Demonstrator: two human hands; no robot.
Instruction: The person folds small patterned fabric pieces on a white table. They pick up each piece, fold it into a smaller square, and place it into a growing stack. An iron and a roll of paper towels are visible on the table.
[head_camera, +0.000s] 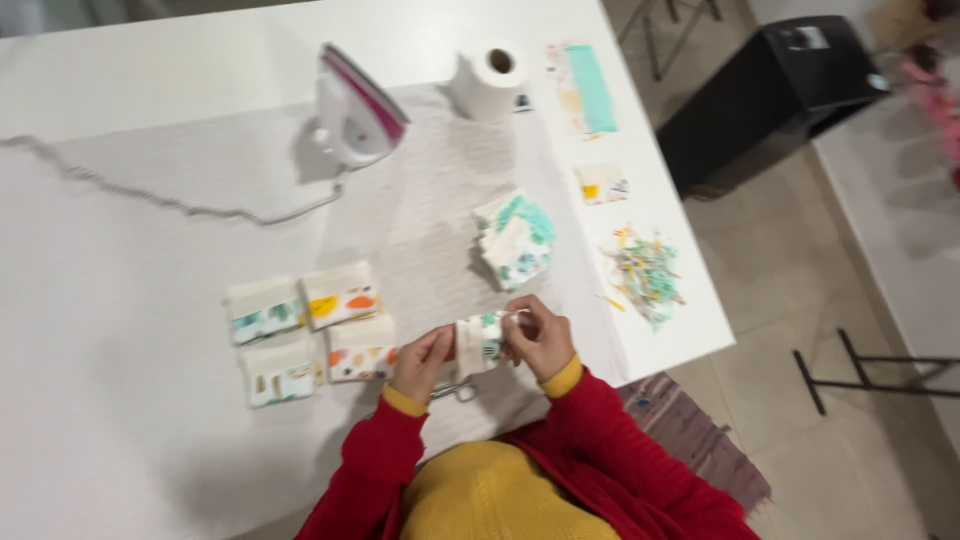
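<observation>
Both forearms in red sleeves with yellow cuffs, rising from 6 o'clock toward centre. Left hand (422, 362) at 9 o'clock of right hand (540, 335); fingers of both curled and pinching, hands near together.

— What am I seeing under my hands?
— Soft printed cloth, matt, in the small folded piece (483, 338); the counter (110, 330) looks smooth, white and faintly sheeny.
— And further off?
— I read the iron (357, 107) as glossy plastic, the roll (491, 82) as soft paper, and the scissors (456, 389) as bare metal.
</observation>
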